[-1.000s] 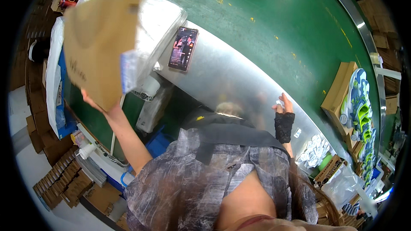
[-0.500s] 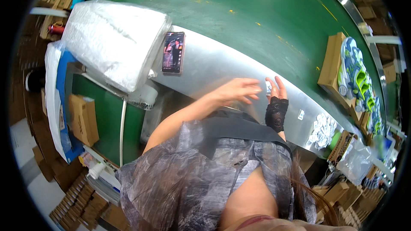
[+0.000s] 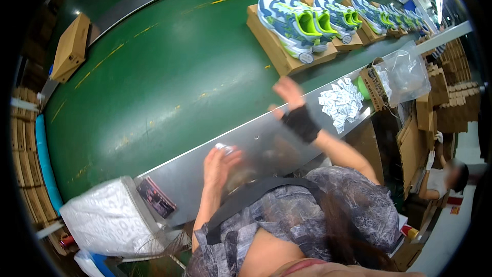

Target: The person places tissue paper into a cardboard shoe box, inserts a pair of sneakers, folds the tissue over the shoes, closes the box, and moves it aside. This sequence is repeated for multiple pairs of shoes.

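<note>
The left hand [image 3: 219, 161] is curled loosely around a small white packet [image 3: 224, 148] at the metal ledge [image 3: 256, 138] of the green conveyor belt [image 3: 169, 66]. The right hand [image 3: 288, 93], wearing a black wrist wrap [image 3: 301, 123], is open with fingers spread and holds nothing; it hovers over the belt edge, near the pair of blue-and-green sneakers [image 3: 294, 23] lying on a flat cardboard box [image 3: 277, 46]. More white packets [image 3: 341, 102] are heaped on the ledge. Risk: the loose left-hand grip may let the packet slip onto the belt; the right hand's reach may nudge the sneakers off their box
</note>
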A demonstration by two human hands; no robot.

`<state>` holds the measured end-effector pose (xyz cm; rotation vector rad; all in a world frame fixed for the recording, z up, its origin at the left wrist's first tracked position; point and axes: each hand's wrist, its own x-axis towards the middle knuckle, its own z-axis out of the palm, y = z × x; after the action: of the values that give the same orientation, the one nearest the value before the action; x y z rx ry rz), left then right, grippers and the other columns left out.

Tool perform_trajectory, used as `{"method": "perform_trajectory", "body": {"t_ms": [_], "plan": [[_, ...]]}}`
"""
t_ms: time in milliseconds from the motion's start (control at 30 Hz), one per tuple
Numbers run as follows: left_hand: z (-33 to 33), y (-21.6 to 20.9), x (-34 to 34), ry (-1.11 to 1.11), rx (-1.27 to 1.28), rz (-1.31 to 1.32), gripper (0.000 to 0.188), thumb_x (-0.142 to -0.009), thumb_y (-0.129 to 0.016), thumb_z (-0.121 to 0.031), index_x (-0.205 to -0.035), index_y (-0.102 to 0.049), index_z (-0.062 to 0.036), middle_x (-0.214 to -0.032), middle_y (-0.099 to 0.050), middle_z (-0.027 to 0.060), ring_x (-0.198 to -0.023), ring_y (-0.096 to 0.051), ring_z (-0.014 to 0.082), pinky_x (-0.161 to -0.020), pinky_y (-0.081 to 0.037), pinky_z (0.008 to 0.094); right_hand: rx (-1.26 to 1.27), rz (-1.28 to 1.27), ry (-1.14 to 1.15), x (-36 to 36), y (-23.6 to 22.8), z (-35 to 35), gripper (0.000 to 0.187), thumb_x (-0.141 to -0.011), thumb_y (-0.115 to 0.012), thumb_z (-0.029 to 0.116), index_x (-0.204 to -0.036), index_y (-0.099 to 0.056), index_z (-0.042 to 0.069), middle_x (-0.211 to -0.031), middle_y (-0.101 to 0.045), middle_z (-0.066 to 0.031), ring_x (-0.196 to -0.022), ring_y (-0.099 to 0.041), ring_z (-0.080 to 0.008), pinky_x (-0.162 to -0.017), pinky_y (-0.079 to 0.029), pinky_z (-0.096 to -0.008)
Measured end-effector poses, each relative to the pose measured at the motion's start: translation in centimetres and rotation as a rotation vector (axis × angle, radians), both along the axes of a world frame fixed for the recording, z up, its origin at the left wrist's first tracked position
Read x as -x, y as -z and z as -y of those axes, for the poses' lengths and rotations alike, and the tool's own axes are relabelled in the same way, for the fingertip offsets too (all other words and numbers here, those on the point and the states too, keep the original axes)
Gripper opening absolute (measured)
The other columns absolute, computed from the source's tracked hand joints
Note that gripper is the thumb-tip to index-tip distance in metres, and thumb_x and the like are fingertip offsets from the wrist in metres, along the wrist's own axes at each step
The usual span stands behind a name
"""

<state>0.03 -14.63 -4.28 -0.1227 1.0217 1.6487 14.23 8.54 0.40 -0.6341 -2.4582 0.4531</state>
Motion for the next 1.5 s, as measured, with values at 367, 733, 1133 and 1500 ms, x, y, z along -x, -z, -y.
{"method": "perform_trajectory", "body": {"t_ms": [367,733,1133,1500], "plan": [[6.7,2.7,2.3,-0.27,0.24,-0.137,0.016,-0.084,-0.054,-0.016,-0.092,-0.052,-0.003,-0.088,-0.061,0.0145,-0.077,-0.063,0.0289,-0.06,-0.053,0.0349,0.022,0.692,0.334,0.9,-6.9,-20.8,0.066,-0.058,-0.062,0.062,-0.11,-0.058,0.022,-0.112,-0.052,-0.0163,-0.113,-0.043,-0.0283,-0.096,-0.015,-0.0546],[7.4,-3.9,5.6,-0.322,0.205,-0.658,0.018,-0.089,-0.05,-0.021,-0.088,-0.05,-0.0029,-0.081,-0.06,0.0088,-0.075,-0.059,0.0168,-0.065,-0.048,0.027,-0.527,0.157,-0.341,-3.2,-7.1,-5.7,0.051,-0.055,-0.065,0.054,-0.089,-0.063,0.015,-0.097,-0.054,-0.0094,-0.082,-0.053,-0.0248,-0.076,-0.037,-0.0405],[-4.0,1.7,5.3,0.284,0.499,-1.546,0.02,-0.086,-0.051,-0.015,-0.071,-0.051,-0.0019,-0.064,-0.058,0.0029,-0.057,-0.054,0.0093,-0.05,-0.04,0.0251,0.091,0.161,-0.895,-0.4,0.7,5.1,0.025,-0.063,-0.066,0.034,-0.064,-0.059,0.01,-0.102,-0.055,-0.0146,-0.094,-0.052,-0.0308,-0.088,-0.034,-0.0482],[-4.5,6.2,5.5,0.151,0.28,-1.131,0.02,-0.086,-0.055,-0.016,-0.075,-0.05,0.0005,-0.064,-0.059,0.0068,-0.056,-0.06,0.0124,-0.05,-0.045,0.0225,-0.337,0.585,0.162,-3.1,5.9,-14.1,0.078,-0.073,-0.051,0.052,-0.136,-0.025,0.014,-0.136,-0.024,-0.0242,-0.128,-0.02,-0.0401,-0.097,-0.014,-0.0626]]}}
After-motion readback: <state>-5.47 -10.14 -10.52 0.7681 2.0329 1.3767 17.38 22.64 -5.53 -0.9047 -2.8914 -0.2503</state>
